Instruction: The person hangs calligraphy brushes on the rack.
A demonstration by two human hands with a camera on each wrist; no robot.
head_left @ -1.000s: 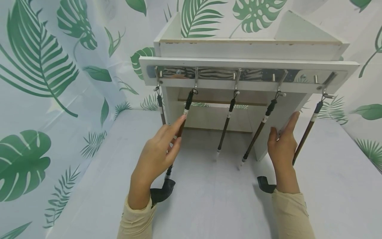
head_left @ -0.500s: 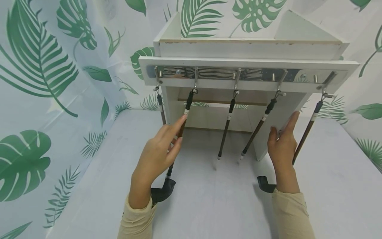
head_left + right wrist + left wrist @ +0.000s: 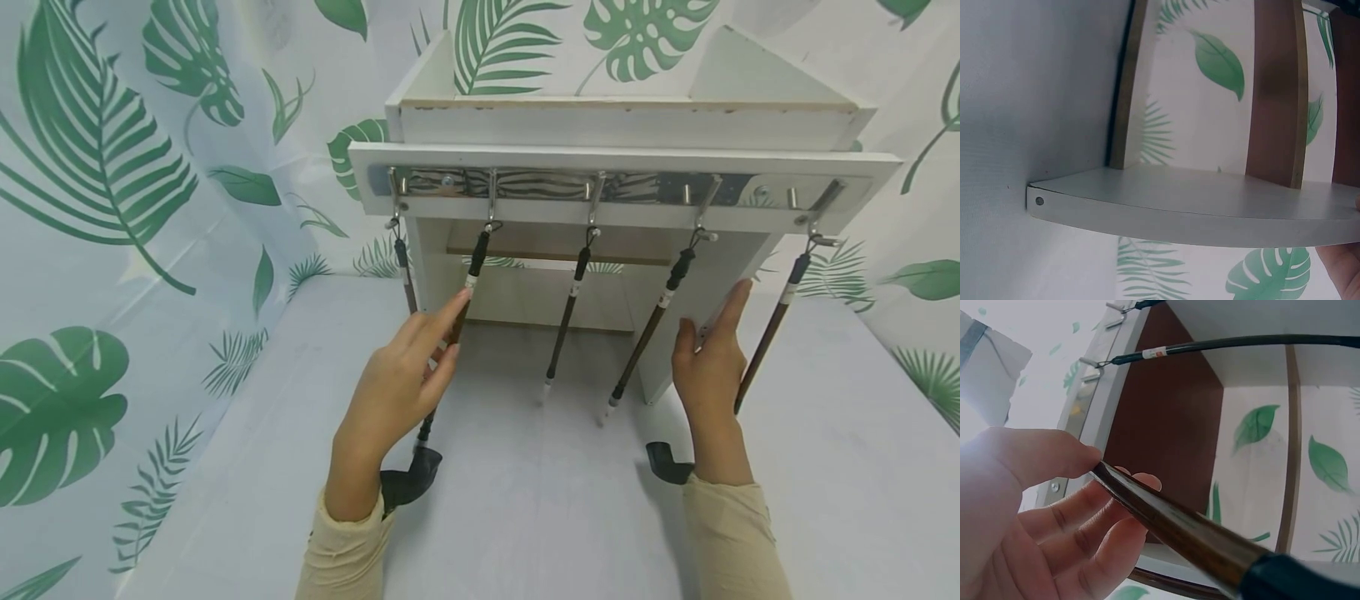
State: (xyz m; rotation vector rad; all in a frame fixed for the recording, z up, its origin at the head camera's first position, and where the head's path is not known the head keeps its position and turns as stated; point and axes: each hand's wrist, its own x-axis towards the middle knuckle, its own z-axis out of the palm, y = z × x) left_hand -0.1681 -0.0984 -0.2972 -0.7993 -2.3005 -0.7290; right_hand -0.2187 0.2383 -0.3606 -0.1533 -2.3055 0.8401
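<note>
Several brown calligraphy brushes with black ends hang by cord loops from a metal hook rail [image 3: 555,183] on a white shelf unit [image 3: 630,129]. My left hand [image 3: 397,379] pinches the second calligraphy brush [image 3: 477,254] from the left, thumb and fingers on its brown shaft, also seen on the brush [image 3: 1172,528] in the left wrist view. Its loop is still on the hook. My right hand [image 3: 711,367] grips the edge of the unit's right side panel [image 3: 1197,222], thumb and fingers on opposite faces. Most of that hand lies outside the right wrist view.
Two untouched brushes [image 3: 573,296] [image 3: 652,325] hang between my hands. The leftmost brush [image 3: 405,271] is partly behind my left hand, and the rightmost brush [image 3: 780,317] hangs beside my right. Black curved devices [image 3: 411,479] sit at both wrists. Leaf-print cloth [image 3: 97,167] stands behind.
The two brushes between my hands have swung slightly and come back. My left hand has shifted a touch to the right with its brush. The right hand has kept still.
</note>
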